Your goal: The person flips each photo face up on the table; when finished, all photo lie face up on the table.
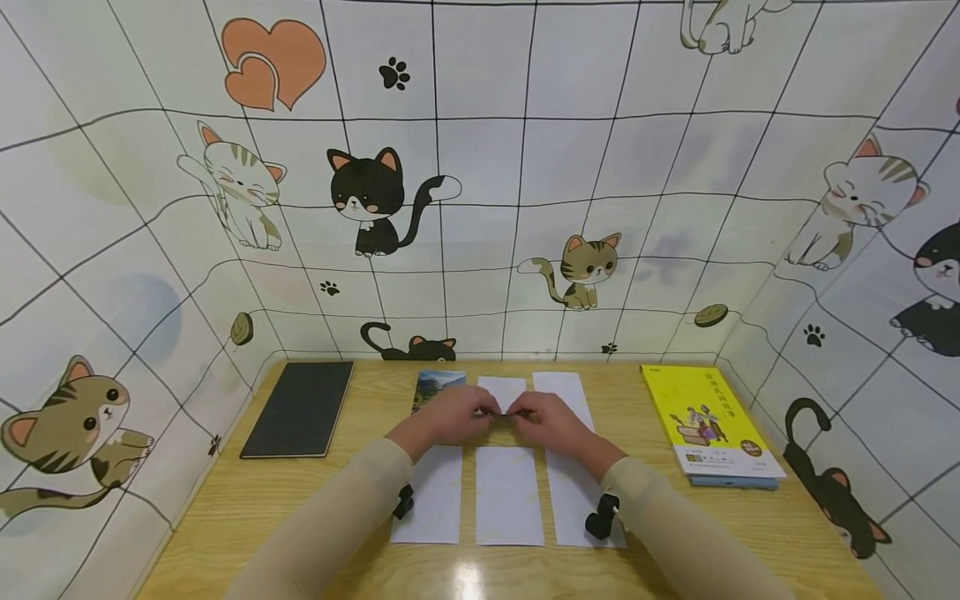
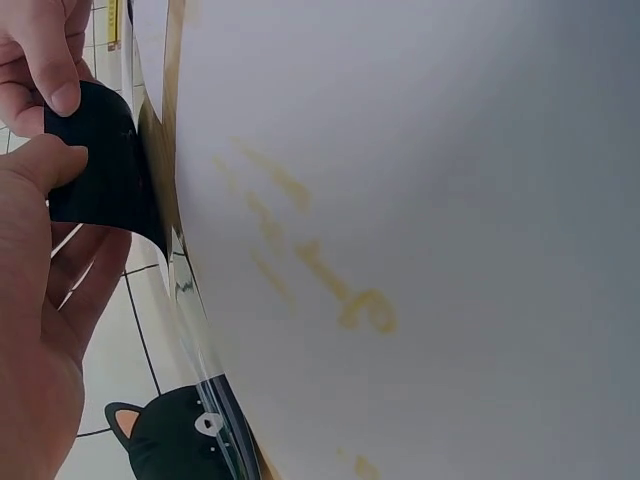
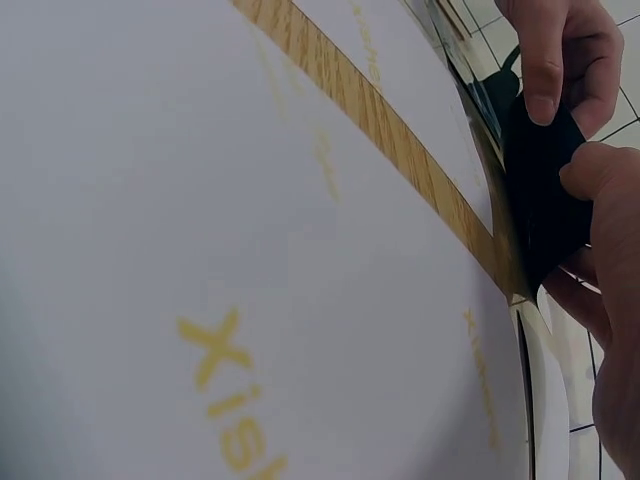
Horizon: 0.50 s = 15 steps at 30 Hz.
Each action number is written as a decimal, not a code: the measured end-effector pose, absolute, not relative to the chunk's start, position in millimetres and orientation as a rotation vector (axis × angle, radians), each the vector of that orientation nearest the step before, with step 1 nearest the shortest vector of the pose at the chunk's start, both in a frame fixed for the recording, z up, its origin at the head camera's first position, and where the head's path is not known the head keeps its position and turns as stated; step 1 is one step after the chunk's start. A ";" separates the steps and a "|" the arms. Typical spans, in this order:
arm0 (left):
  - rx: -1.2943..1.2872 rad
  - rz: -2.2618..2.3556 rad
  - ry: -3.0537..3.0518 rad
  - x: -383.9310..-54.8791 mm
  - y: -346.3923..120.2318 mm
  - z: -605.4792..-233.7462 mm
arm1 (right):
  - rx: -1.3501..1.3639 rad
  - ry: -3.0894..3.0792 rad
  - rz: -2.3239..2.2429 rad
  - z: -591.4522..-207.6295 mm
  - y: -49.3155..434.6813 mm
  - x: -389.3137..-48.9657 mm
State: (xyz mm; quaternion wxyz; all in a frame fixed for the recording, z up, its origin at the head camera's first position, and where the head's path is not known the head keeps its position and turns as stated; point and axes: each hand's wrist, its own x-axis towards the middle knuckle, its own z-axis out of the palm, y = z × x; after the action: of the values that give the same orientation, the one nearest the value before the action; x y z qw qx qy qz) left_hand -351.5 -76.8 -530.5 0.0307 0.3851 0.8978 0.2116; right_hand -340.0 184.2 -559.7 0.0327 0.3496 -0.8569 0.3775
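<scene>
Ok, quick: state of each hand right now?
Left hand: pinching a thin, dark, bent sheet.
Right hand: pinching the same sheet, opposite the left.

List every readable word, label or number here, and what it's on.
"Xish", cut off at the frame edge: large yellow print on a white card, right wrist view.
Other yellow print on the white cards: too blurred.
Title and small print on the yellow book: too small to read.
</scene>
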 end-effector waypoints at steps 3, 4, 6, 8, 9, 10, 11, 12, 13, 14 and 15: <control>1.175 0.702 2.761 -350.6 -76.5 -528.9 | 1.051 -2.639 1.181 -559.1 183.4 -339.4; 1.171 0.723 2.756 -350.6 -76.4 -529.0 | 1.043 -2.638 1.187 -558.8 183.1 -339.0; 1.157 0.757 2.749 -350.8 -76.2 -529.2 | 1.031 -2.635 1.194 -557.4 182.2 -338.3; 1.145 0.789 2.747 -351.7 -76.0 -530.6 | 1.020 -2.632 1.192 -555.7 181.5 -337.6; 1.136 0.811 2.745 -352.1 -76.0 -531.0 | 1.015 -2.629 1.193 -554.7 181.1 -337.3; 1.127 0.835 2.745 -352.1 -76.0 -531.0 | 1.014 -2.624 1.194 -553.4 180.6 -336.9; 1.112 0.860 2.744 -352.3 -76.1 -531.4 | 1.009 -2.623 1.193 -552.3 180.1 -336.8; 1.100 0.889 2.740 -352.4 -76.3 -531.7 | 1.010 -2.618 1.195 -551.1 179.8 -336.4; 1.085 0.925 2.732 -352.3 -76.4 -531.9 | 1.006 -2.616 1.199 -550.1 179.6 -336.4; 1.065 0.966 2.720 -352.2 -76.5 -532.1 | 1.002 -2.614 1.202 -549.2 179.3 -336.7; 1.046 1.008 2.707 -351.8 -76.6 -532.0 | 0.998 -2.610 1.209 -548.3 179.2 -336.9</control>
State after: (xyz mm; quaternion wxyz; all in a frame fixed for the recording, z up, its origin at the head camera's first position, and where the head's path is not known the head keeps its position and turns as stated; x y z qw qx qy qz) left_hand -351.8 -76.6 -532.0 0.0347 0.3403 0.8807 0.3278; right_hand -336.9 179.2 -548.3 0.0484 0.3275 -0.8562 0.3965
